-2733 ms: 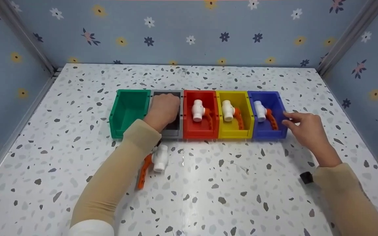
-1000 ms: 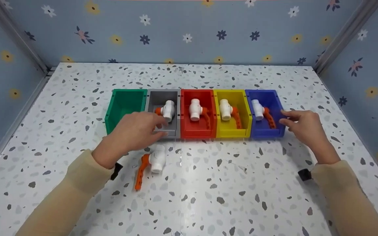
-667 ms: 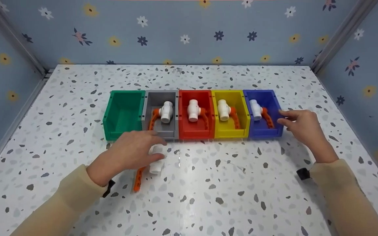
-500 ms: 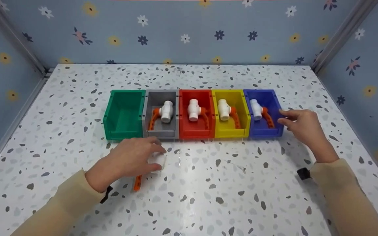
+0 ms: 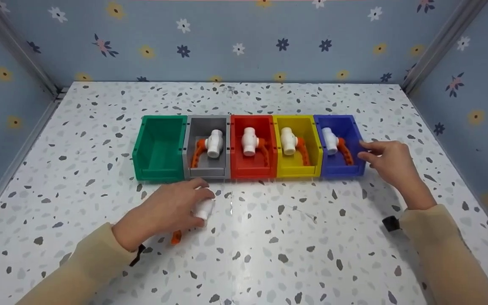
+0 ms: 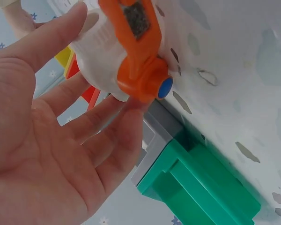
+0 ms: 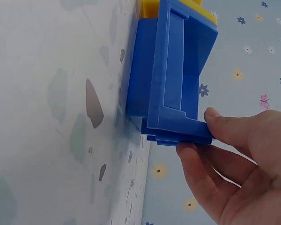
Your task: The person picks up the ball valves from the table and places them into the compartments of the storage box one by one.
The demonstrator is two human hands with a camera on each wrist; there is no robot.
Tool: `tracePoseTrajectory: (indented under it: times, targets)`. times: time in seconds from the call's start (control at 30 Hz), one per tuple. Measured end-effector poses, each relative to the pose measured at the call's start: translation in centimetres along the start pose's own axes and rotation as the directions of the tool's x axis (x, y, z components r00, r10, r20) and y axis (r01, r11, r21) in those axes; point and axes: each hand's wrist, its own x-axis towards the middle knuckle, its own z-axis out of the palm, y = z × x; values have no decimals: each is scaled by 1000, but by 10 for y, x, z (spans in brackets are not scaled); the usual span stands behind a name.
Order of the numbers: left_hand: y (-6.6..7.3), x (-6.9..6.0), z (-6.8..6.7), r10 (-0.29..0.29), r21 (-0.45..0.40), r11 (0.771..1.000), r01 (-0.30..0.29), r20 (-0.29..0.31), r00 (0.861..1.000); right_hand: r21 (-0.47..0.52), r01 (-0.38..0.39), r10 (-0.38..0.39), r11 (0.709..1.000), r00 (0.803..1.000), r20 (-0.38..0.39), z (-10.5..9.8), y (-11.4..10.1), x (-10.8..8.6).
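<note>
On the table in front of the grey bin, a white ball valve (image 5: 204,208) with an orange handle lies partly hidden by my left hand (image 5: 163,209). The left wrist view has the thumb and fingers of that hand on both sides of the valve's white body (image 6: 100,51), the orange handle (image 6: 140,37) facing the camera. At the right end of the bin row, my right hand (image 5: 392,165) pinches the side wall of the blue bin (image 7: 171,75) between thumb and fingers. A similar ball valve (image 5: 331,141) lies inside that blue bin.
Joined in a row are a green bin (image 5: 161,146) with nothing in it, a grey bin (image 5: 208,173), a red bin (image 5: 253,171) and a yellow bin (image 5: 297,171). Grey, red and yellow each hold one ball valve. Flowered panels (image 5: 244,38) wall the speckled table (image 5: 290,254).
My left hand has left the grey bin, where a ball valve now lies, and moved down to the valve on the table, closing around its body. My right hand stays at the blue bin.
</note>
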Motion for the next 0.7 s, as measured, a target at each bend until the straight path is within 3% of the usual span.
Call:
tracePoseTrajectory:
  times: [0.47,0.7]
  targets:
    - [-2,-1,2,0,-27,1000,0,15,1000,6,-11,11,1000,1000,13,1,-1,1]
    - [-4,-3,-2,-3,-8,1000,3,-7,1000,-4,-16,16,1000,1000,4,1,-1,0]
